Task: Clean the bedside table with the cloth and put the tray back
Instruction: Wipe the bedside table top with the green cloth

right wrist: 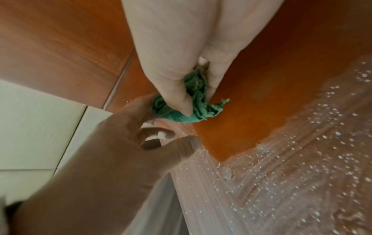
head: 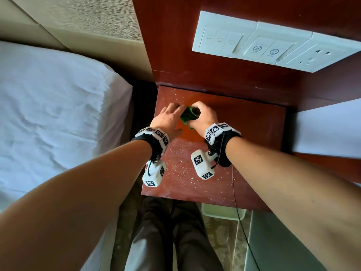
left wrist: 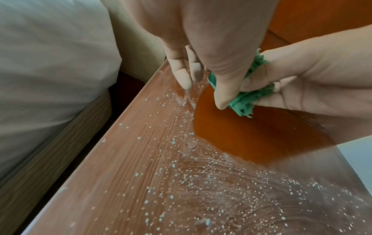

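Note:
The reddish wooden bedside table (head: 244,133) is strewn with white specks (head: 181,165) over its front and left; a wiped orange patch (left wrist: 251,135) shows beside the hands. My right hand (head: 197,112) grips a bunched green cloth (head: 188,116) near the table's back left, thumb and fingers curled round the cloth (right wrist: 181,114). My left hand (head: 174,109) is just left of it, fingers relaxed, fingertips (left wrist: 185,82) on the table, one finger against the cloth (left wrist: 243,101). A pale tray-like container (head: 222,212) peeks out below the table's front edge, mostly hidden.
A bed with a white sheet (head: 48,114) runs close along the table's left side. A wooden wall panel behind carries white switches and a socket (head: 263,45). White bedding (head: 328,130) lies to the right. A thin black cable (head: 234,192) hangs over the front edge.

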